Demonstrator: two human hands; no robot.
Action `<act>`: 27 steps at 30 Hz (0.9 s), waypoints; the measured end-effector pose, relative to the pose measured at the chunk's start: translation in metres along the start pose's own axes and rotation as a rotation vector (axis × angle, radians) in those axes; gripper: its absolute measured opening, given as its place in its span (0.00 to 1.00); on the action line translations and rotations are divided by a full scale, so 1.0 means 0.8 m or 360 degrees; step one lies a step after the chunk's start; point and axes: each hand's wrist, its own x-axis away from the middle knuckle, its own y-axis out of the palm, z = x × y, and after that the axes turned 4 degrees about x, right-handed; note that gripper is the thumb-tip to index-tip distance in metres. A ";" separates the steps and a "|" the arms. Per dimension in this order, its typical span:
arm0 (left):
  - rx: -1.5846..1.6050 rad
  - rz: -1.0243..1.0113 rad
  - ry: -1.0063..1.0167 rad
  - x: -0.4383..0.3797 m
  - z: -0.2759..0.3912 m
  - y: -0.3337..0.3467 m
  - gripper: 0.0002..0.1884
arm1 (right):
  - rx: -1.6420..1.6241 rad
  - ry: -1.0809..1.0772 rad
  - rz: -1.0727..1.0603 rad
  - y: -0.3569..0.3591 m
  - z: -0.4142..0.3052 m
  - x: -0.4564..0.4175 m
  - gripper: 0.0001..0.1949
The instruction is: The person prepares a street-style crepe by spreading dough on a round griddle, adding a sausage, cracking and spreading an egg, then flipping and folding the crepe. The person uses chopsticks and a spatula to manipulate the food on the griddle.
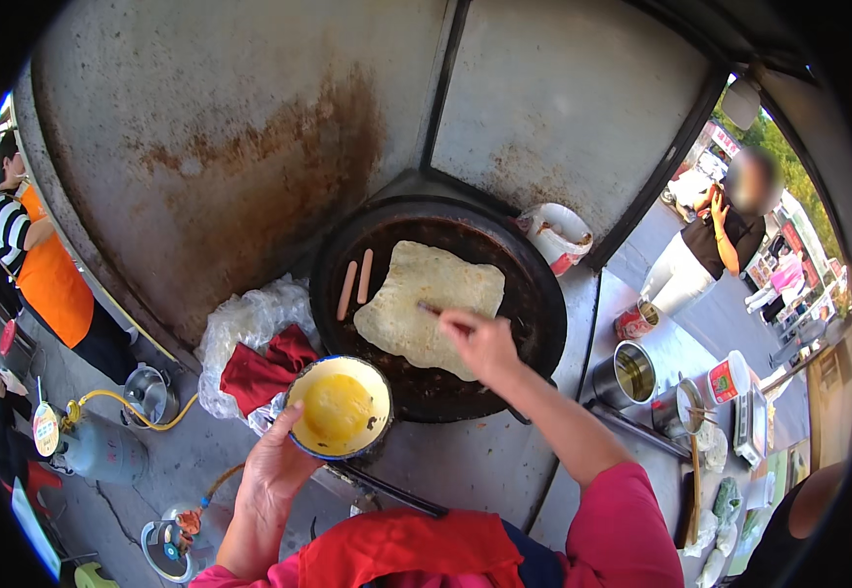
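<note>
A pale flatbread [411, 279] lies in a large round black griddle pan [330, 242]. Two sausages, one a pink sausage [347, 290] and the other a shorter-looking sausage [365, 276], rest at the pan's left beside the bread. My left hand [279, 448] holds an enamel bowl with a blue rim [382, 419], tilted, at the pan's lower left edge; beaten egg [336, 408] is inside. Over the bread, my right hand [479, 344] grips a thin dark utensil [429, 309], its tip at the bread's middle. The utensil's exact kind cannot be told.
Metal panels [249, 132] rise behind the pan. Left of it lie a red cloth [268, 371] and clear plastic [249, 316]; a white tub [558, 231] stands upper right. Steel pots, such as a pot [626, 375], line the right counter. A gas cylinder [106, 452] and people stand around.
</note>
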 end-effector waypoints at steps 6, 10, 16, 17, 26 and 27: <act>-0.0041 -0.0016 -0.0007 -0.001 0.001 0.002 0.31 | 0.0094 0.0062 0.0066 -0.016 0.080 -0.053 0.06; -0.0036 -0.0027 -0.0040 -0.006 0.005 -0.006 0.32 | 0.0154 0.0242 -0.0404 -0.023 0.030 0.003 0.05; -0.0094 -0.0073 -0.0147 -0.028 0.012 -0.009 0.31 | 0.0242 -0.0251 -0.0325 -0.023 -0.009 0.093 0.09; -0.0117 -0.0082 -0.0167 -0.030 0.011 -0.007 0.31 | 0.0241 -0.0267 -0.0298 -0.024 -0.009 0.101 0.09; -0.0178 -0.0212 -0.0207 -0.020 -0.013 0.033 0.30 | -0.0553 0.0597 0.0792 -0.123 0.018 0.106 0.06; -0.0209 -0.0202 -0.0196 -0.016 -0.015 0.036 0.30 | -0.0679 0.0651 0.1048 -0.146 0.044 0.111 0.06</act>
